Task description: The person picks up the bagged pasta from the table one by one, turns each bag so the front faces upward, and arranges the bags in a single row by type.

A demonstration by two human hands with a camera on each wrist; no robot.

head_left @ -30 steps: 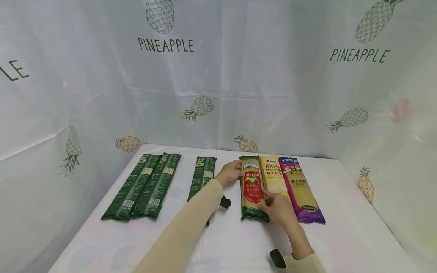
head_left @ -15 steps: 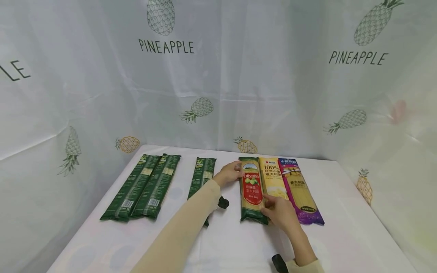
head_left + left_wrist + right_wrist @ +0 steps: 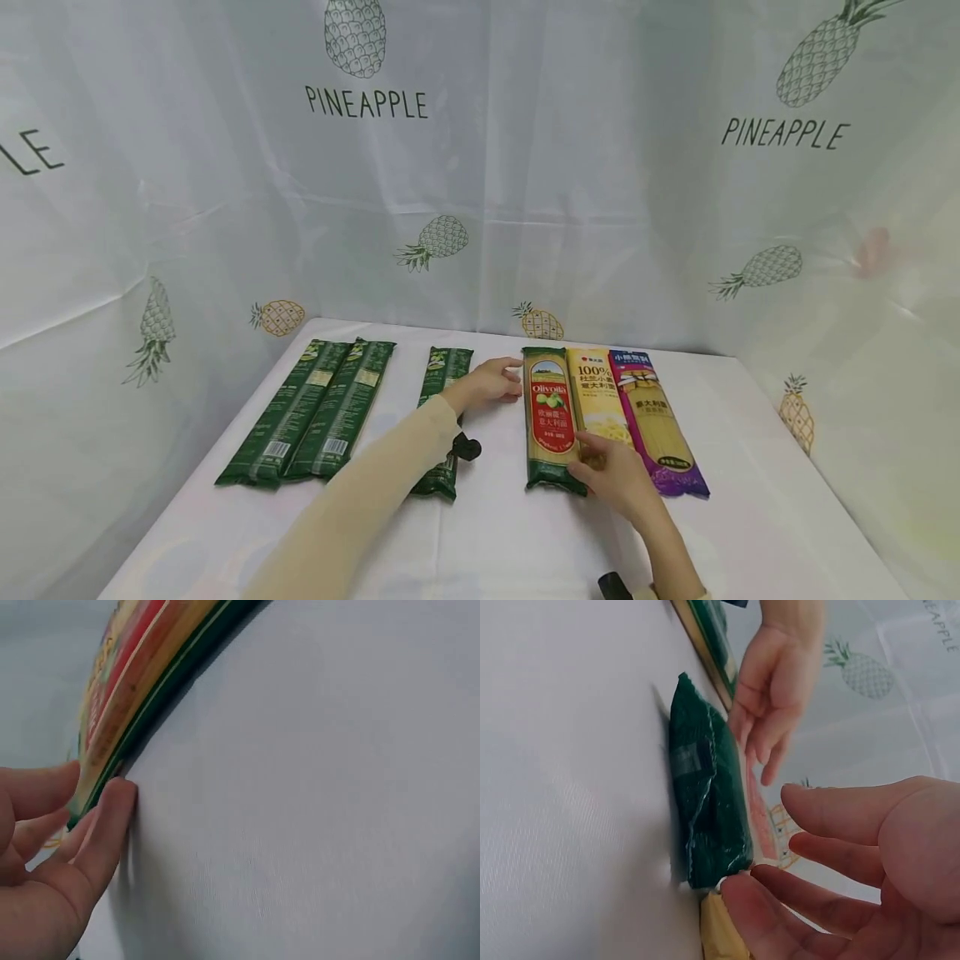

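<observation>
Where the head view looks down on the white counter (image 3: pixel 510 550), the red-labelled packet of pasta (image 3: pixel 552 421) lies flat, face up, right of centre. Left hand (image 3: pixel 486 385): released, fingers loosely bent, just beside its left edge; contact cannot be told. Right hand (image 3: pixel 617 477): released, fingertips at its lower right edge, covering a little of it and hiding the lower part of the yellow packet (image 3: pixel 596 383). Beyond that, one purple packet (image 3: pixel 660 417), face up, its lower left side partly behind the same hand. Single green packet (image 3: pixel 447 367): middle crossed by the left wrist, the beige sleeve (image 3: pixel 360 504) and a black wrist piece (image 3: pixel 467 447). Far left, an outer green packet (image 3: pixel 288 412) and an inner green packet (image 3: pixel 345 408), side by side. Backdrop: pineapple-print curtain (image 3: pixel 570 167). Both forearms cut off below.

Left wrist view: red-labelled packet running off the top, lettering unreadable; left hand cut off at the left, thumb and fingers apart near the packet's end.

Right wrist view: the packet's green crimped end, face mostly out of sight; right hand in front, fingers spread, masking part of the yellow packet. Left hand beyond; another green packet cut off above.
</observation>
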